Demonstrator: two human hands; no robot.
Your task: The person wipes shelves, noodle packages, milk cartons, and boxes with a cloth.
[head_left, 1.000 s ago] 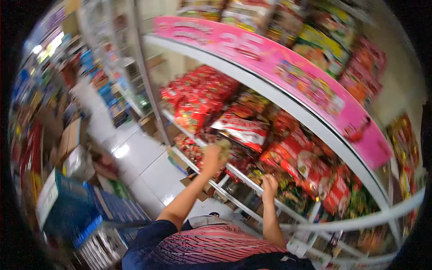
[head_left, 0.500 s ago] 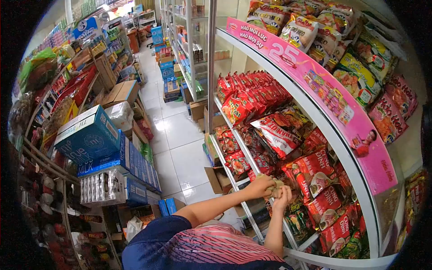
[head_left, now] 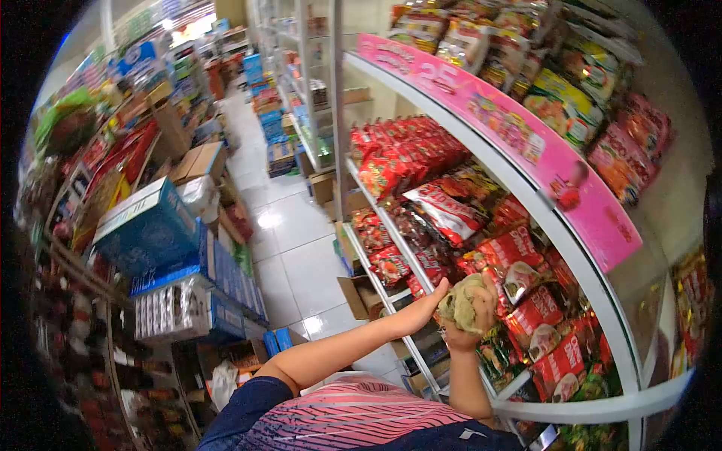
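Observation:
A crumpled greenish-tan cloth (head_left: 465, 307) is bunched up in my right hand (head_left: 483, 310), whose fingers wrap over its far side. My left hand (head_left: 423, 310) comes in from the left, its fingers stretched out and right at the near edge of the cloth. Both hands are over the front rail (head_left: 402, 252) of a glass-sided shelf. Beneath and beyond them lie red and dark noodle packets (head_left: 535, 312), with a red-and-white packet (head_left: 445, 214) further back.
A pink curved banner (head_left: 519, 131) runs along the upper shelf edge, with more noodle bags (head_left: 564, 105) above. Blue milk cartons (head_left: 147, 233) are stacked at left. An open cardboard box (head_left: 359, 297) sits low beside the shelf. White floor tiles (head_left: 282, 225) form the aisle.
My hands, close together on the cloth before, have shifted; the left fingers are now straightened and the cloth is bunched in the right. The view has tilted slightly.

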